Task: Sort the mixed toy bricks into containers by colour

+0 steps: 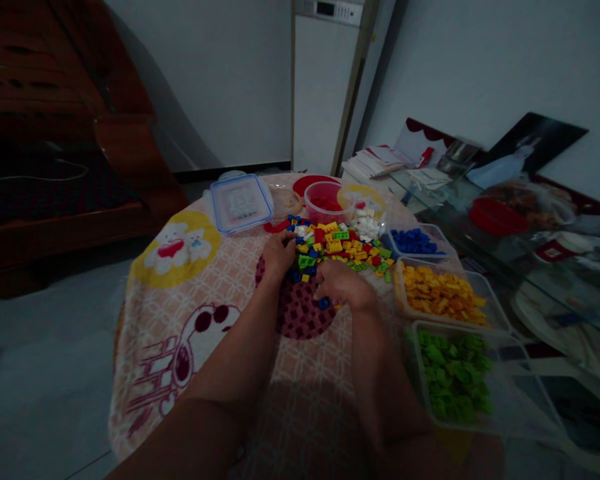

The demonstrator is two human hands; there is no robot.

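A pile of mixed toy bricks [335, 245] in yellow, green, blue, red and white lies on the patterned tablecloth [300, 373]. At the pile's left edge is my left hand [279, 252], its fingers bent over the bricks; what they hold, if anything, is hidden. My right hand [341, 281] is at the pile's near edge, fingers pointing left and down, their tips blurred. Just below it lies a round blue piece [323, 303]. To the right stand clear boxes of blue bricks [414, 241], yellow bricks [443, 293] and green bricks [455, 377].
A blue-rimmed lid [243, 203] lies at the back left. Behind the pile is a pink round tub [329, 201] with red bricks. White bricks [367, 225] are heaped right of it. A glass side table [430, 203] with papers and bags adjoins on the right.
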